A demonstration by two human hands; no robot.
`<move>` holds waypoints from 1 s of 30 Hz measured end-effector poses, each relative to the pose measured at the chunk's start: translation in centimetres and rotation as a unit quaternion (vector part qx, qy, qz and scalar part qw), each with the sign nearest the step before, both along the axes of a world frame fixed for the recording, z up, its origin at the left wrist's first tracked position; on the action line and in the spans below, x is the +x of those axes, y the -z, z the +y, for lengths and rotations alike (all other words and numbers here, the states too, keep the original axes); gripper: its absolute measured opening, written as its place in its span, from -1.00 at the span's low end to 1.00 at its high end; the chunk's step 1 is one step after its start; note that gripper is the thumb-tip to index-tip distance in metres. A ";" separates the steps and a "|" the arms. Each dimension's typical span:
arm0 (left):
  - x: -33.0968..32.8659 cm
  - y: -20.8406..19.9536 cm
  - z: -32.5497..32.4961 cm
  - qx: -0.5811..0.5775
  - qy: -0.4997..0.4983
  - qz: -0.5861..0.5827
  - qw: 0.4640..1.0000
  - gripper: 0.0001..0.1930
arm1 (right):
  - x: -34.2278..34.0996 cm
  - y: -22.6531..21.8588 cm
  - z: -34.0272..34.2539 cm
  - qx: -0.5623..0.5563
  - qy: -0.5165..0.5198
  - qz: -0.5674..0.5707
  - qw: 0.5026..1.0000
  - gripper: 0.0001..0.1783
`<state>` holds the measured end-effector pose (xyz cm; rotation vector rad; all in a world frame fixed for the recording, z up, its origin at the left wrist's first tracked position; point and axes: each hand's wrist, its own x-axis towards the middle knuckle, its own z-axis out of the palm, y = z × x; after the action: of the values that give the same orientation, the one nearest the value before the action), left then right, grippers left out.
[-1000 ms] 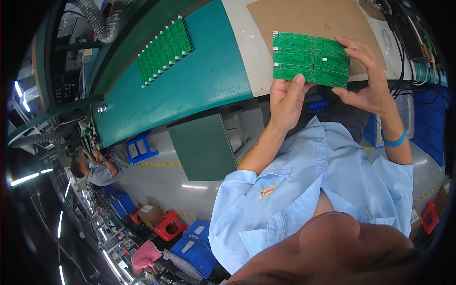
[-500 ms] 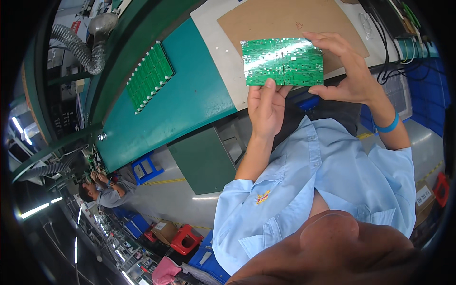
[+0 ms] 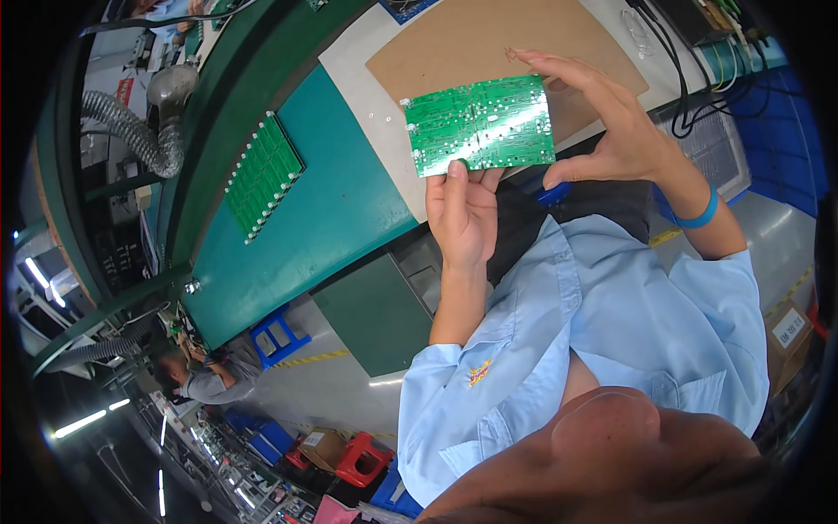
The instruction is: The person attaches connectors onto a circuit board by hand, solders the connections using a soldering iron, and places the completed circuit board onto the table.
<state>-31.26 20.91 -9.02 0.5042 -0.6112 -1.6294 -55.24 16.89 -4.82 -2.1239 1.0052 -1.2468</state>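
A green printed circuit board (image 3: 482,122), dotted with small white components, is held up in front of me, a bright glare across its surface. My left hand (image 3: 464,214) pinches its lower edge, thumb on the near face and fingers behind. Around the board's right end, my right hand (image 3: 615,131) is open in a wide C shape. Its thumb lies just below the lower right corner and its fingers stretch past the upper right corner; a gap shows between the palm and the board.
Several green boards (image 3: 264,179) lie in a panel or stack on the teal bench mat (image 3: 340,188). Beneath the held board is a brown cardboard sheet (image 3: 419,48). Black cables (image 3: 676,65) hang at the right. A co-worker (image 3: 214,380) sits far left, near a blue stool (image 3: 278,338).
The board has shifted left and slightly down in view with my left hand, and its glare moved lower. My right hand's thumb has come away from the board's lower right corner.
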 end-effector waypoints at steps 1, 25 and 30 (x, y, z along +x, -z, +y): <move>0.0 0.1 0.0 0.000 0.002 0.000 1.000 -0.64 | -0.1 0.1 0.1 0.000 0.002 0.000 1.000 0.15; 0.0 -0.1 0.3 -0.017 -0.020 -0.028 0.999 -0.62 | -0.2 0.7 0.4 0.013 -0.013 -0.008 1.000 0.08; 0.0 -0.4 0.4 -0.020 -0.024 -0.027 0.999 -0.61 | -0.1 0.5 0.4 0.005 -0.016 -0.008 1.000 0.07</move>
<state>-31.28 21.29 -8.67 0.5314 -0.6668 -1.5589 -55.36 17.28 -5.30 -2.1105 0.9638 -1.2396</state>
